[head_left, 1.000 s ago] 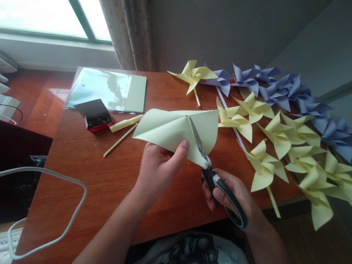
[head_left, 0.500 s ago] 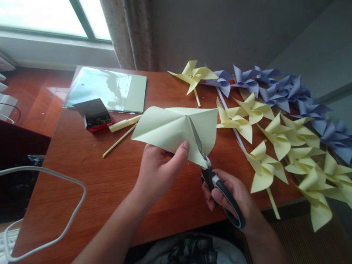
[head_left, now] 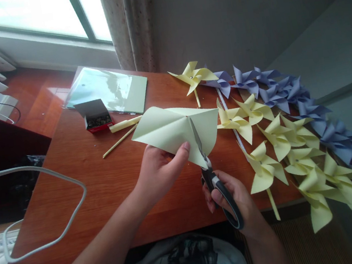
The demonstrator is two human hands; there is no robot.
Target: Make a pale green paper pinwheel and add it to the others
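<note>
Two hands busy here: the left hand (head_left: 160, 172) pinches a folded pale yellow paper sheet (head_left: 175, 128) just above the reddish wooden bench (head_left: 105, 191), thumb on top near the lower edge. The right hand (head_left: 230, 196) is wrapped around the black-handled scissors (head_left: 214, 179), blades poking up into the sheet from its bottom edge, close beside that thumb. Looks to me like the cutting step, a slit running in toward the middle crease. I'd say the next bit needs a steady snip that stops short of the centre, with the thumb kept clear of the blades. To the right lie finished pale yellow paper pinwheels (head_left: 277, 143) and purple paper pinwheels (head_left: 288, 88). A small red box of pins (head_left: 96, 117) sits further back.
</note>
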